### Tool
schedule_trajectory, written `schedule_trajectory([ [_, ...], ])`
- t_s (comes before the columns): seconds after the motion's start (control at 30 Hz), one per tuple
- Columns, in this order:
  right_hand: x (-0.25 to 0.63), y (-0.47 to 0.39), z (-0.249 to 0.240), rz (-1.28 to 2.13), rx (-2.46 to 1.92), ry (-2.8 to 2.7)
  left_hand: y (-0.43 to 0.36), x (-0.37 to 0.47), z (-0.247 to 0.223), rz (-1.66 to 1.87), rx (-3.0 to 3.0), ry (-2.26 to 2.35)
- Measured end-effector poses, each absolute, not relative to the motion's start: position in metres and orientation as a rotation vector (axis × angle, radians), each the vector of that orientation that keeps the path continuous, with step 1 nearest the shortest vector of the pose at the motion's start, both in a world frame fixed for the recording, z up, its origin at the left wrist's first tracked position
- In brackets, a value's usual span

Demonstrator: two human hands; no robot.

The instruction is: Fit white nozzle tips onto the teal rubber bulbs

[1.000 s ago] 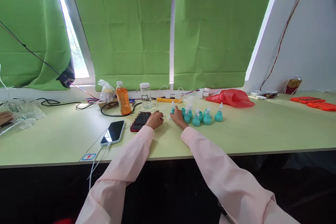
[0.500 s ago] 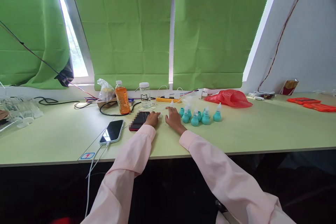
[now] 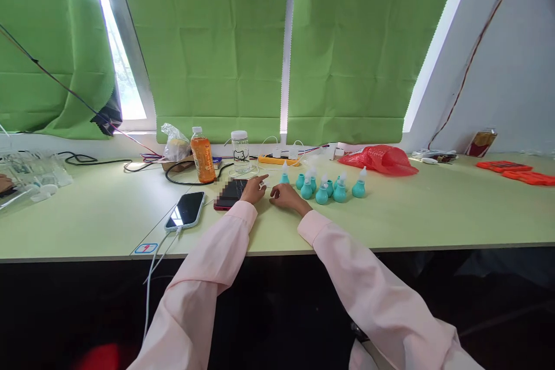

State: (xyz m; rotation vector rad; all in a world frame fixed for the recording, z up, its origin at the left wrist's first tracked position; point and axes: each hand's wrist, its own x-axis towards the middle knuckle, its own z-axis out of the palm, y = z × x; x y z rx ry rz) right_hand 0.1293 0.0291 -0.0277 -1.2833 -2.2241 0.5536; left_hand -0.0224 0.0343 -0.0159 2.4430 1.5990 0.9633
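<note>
My left hand (image 3: 254, 189) is at the right edge of a dark red-edged phone (image 3: 229, 193), its fingers closed round a small whitish piece with the index finger pointing right. Close beside it, my right hand (image 3: 286, 195) is over the table with fingers curled down and pinched; what they hold, if anything, is too small to make out. Just behind it stands a teal bulb with a clear tip (image 3: 284, 176). More teal bulbs (image 3: 321, 195) cluster to the right, several with translucent tips, and one (image 3: 358, 188) stands a little apart.
A white-edged phone (image 3: 185, 210) with cables lies left. Behind are an orange drink bottle (image 3: 203, 157), a clear jar (image 3: 240, 153) and a yellow power strip (image 3: 277, 160). Red plastic wrap (image 3: 381, 160) lies back right, orange trays (image 3: 505, 166) far right. Another person's hand (image 3: 5, 182) shows far left.
My right hand has lowered and its fingers have curled in, uncovering the teal bulb behind it. My left hand's index finger now points out to the right. Another person's hand has appeared far left.
</note>
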Motion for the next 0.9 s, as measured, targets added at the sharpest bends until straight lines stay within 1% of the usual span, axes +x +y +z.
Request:
schedule_trajectory([
  [0.2,0.133,0.033,-0.022,0.774,-1.158,-2.023,0.032,-0.022,-0.013,1.021,2.297,1.452],
  [0.47,0.133,0.035,-0.015,0.965,-1.024,-1.669,0.036,-0.027,-0.009,0.938,2.096,1.240],
  [0.7,0.132,0.032,-0.013,1.126,-0.986,-1.543,0.038,-0.027,-0.014,0.898,2.040,1.162],
  [0.9,0.131,0.033,-0.015,1.189,-0.987,-1.452,0.038,-0.027,-0.015,0.924,2.033,1.148],
])
